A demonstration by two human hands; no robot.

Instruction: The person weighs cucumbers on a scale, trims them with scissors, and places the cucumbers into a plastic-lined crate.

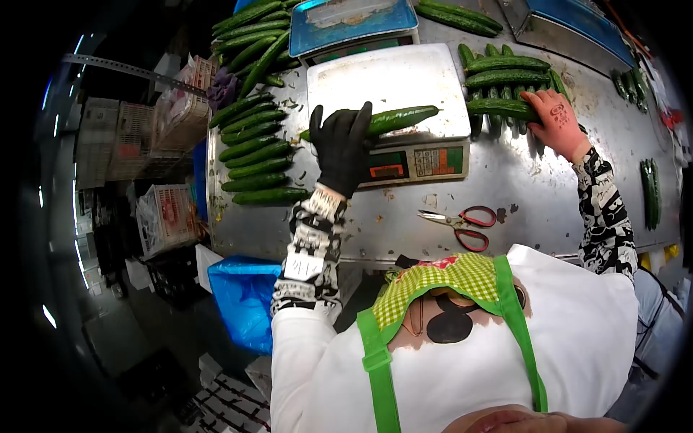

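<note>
My left hand point(343, 148), in a black glove, rests over a cucumber point(404, 120) on the white plate of a scale point(382, 76), its fingers wrapped across the cucumber's left part. In an orange-pink glove, my right hand point(554, 121) grips the right end of another cucumber point(502, 109) above a stack of cucumbers point(509, 63) right of the scale. A row of cucumbers point(256, 151) lies to the left of my left hand.
Red-handled scissors point(471, 227) lie in front of the scale on the metal table point(390, 224). Behind stands a blue-topped scale point(351, 27). A blue-lined bin point(245, 299) is below the left front edge. More cucumbers point(650, 193) lie far right.
</note>
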